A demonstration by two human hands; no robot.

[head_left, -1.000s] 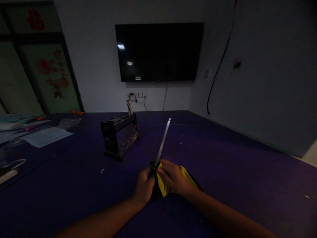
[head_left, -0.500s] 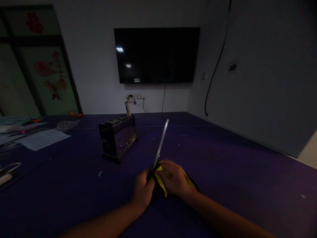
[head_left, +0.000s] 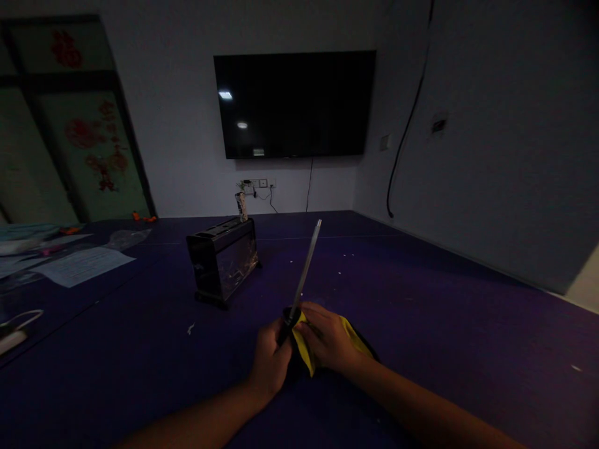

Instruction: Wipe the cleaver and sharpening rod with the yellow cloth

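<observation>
A slim, straight silver rod (head_left: pixel 306 269) rises, tilted to the right, from a dark piece at my hands; what kind of tool it is I cannot tell. My left hand (head_left: pixel 272 357) is closed around the dark piece (head_left: pixel 284 333) at the rod's lower end. Against it, on the right, my right hand (head_left: pixel 330 337) has its fingers bent and pressed onto a yellow cloth (head_left: pixel 304 352). The cloth has a dark edge and shows below and behind the right hand. Fingertips of both hands are partly hidden.
A black box-shaped appliance (head_left: pixel 222 259) with a patterned upright piece (head_left: pixel 241 207) behind it stands ahead on the purple table (head_left: pixel 444 349). Papers (head_left: pixel 84 265) and clear plastic (head_left: pixel 128 238) lie at the left, near a white cable (head_left: pixel 28 315). Small white scraps dot the surface.
The rod's tip has shifted slightly up and right, and the dark opening at its base has turned more toward me. Both hands keep nearly the same place and hold.
</observation>
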